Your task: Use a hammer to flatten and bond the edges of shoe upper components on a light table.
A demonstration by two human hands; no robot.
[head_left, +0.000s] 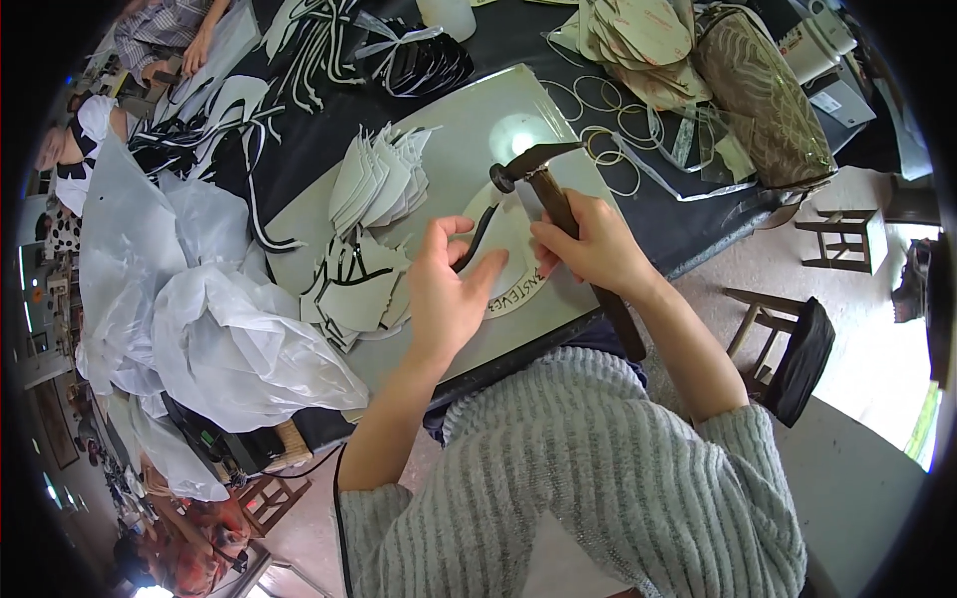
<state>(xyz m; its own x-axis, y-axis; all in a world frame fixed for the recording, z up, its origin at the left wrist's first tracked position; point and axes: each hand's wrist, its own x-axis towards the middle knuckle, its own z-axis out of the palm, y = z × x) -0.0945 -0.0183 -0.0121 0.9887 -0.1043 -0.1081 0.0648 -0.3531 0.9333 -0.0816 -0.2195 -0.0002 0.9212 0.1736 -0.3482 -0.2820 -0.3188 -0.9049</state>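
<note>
My right hand [596, 244] is closed round the wooden handle of a hammer [554, 197], whose dark metal head is raised over the board. The handle's lower end sticks out below my hand toward my lap. My left hand [454, 289], fingers curled, holds a narrow black strip [482, 231] between thumb and fingers. Under and between both hands lies a pale curved pattern piece [516, 301] with handwritten marks, partly hidden by them. Left of my left hand, a stack of white cut pieces [374, 184] stands behind another pile of black-edged white pieces [359, 294].
A glossy grey board [469, 115] lies on the black-covered table. Crumpled plastic bags [224, 319] fill the left side. Black and white strips [299, 50], a black bundle [424, 65], cut sheets [638, 45] and a patterned bag [763, 95] lie farther back. Stools [845, 239] stand right; other people work left.
</note>
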